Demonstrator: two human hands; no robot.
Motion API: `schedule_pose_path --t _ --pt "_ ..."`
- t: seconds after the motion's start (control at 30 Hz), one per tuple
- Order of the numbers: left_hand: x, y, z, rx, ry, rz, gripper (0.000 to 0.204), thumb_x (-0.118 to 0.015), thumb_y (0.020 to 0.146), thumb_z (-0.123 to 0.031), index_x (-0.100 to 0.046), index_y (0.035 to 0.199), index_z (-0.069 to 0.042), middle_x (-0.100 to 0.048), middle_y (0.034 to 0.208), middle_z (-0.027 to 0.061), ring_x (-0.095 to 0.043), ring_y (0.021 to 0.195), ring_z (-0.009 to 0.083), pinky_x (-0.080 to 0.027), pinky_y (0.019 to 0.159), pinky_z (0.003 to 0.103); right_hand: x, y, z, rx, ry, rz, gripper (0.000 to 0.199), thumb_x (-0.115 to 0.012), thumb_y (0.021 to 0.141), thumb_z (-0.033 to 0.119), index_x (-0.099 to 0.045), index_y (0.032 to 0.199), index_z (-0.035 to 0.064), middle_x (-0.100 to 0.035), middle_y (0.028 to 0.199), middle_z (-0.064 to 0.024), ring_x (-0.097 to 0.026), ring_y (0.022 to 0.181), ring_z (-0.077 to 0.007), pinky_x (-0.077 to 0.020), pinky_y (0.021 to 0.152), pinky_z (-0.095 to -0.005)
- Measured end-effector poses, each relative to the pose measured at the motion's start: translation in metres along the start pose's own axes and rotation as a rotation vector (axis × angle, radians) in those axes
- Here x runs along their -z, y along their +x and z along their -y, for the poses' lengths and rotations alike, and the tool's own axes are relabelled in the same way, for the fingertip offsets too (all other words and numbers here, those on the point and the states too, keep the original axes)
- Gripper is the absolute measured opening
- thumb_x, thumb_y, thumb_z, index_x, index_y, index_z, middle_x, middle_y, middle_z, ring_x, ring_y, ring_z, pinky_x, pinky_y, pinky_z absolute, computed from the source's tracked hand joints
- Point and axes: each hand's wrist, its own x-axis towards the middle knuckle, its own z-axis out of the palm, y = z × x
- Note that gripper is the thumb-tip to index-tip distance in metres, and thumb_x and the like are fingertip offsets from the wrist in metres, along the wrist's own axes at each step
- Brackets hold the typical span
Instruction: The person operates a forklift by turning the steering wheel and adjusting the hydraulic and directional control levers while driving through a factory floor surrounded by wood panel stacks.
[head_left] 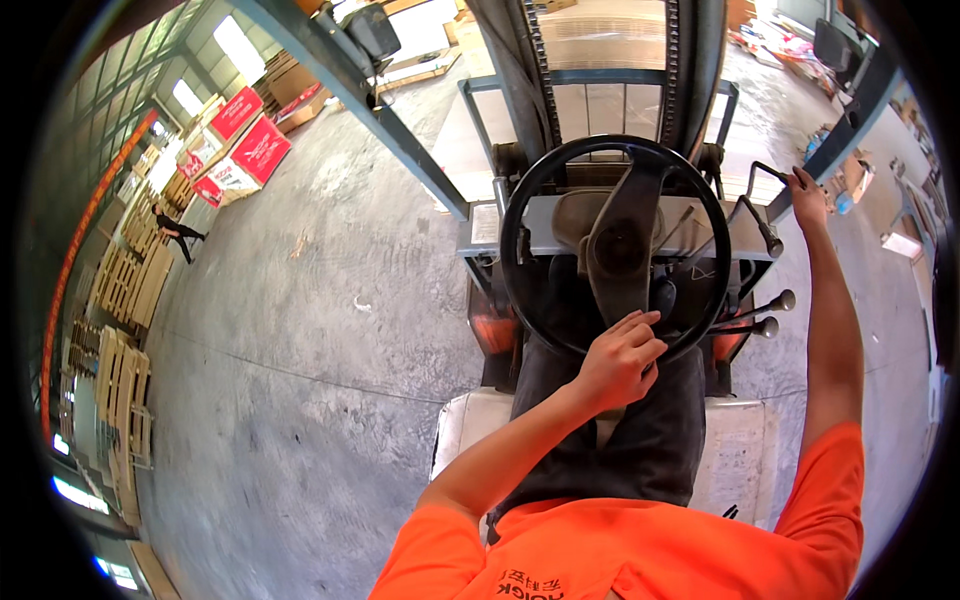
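I sit in a forklift behind a black round steering wheel (512, 215). My left hand (622, 362) is closed at the lower rim of the wheel, its fingers curled over it; whether a knob lies under the palm is hidden. Out to the right, my right arm reaches forward and my right hand (808, 200) closes on the end of a bent black bar (762, 168) by the cab post. Several levers with round knobs (785, 300) stick out right of the wheel, below that hand.
Ahead rise the mast (675, 60) and a blue load frame (600, 76), with stacked brown cardboard (605, 40) beyond. Front left stand red and white cartons (258, 150). Wooden pallets (120, 385) line the left side, where a person in dark clothes (178, 230) is. Grey concrete floor (300, 400) lies between.
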Motion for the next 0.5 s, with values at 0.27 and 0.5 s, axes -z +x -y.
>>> schedule_pose_path --t 0.27,0.5 --pt "0.006 -0.002 0.0 0.027 0.022 0.009 0.017 -0.066 0.065 0.003 -0.064 0.081 -0.004 -0.061 0.083 0.0095 -0.063 0.108 0.0315 -0.05 0.095 0.044 0.004 -0.003 0.004 0.069 0.121 0.023 0.04 -0.058 0.092 0.033 -0.062 0.125 0.0109 -0.065 0.117 -0.0169 -0.062 0.111 -0.0297 -0.0461 0.094 -0.0353" --pt "0.013 -0.004 0.003 0.021 0.02 0.009 0.018 -0.066 0.065 0.003 -0.064 0.081 -0.004 -0.061 0.082 0.009 -0.063 0.108 0.0311 -0.051 0.095 0.045 0.005 -0.015 0.022 0.059 0.107 0.018 0.042 -0.058 0.092 0.033 -0.061 0.125 0.0092 -0.065 0.118 -0.0174 -0.062 0.111 -0.0296 -0.0461 0.093 -0.0352"
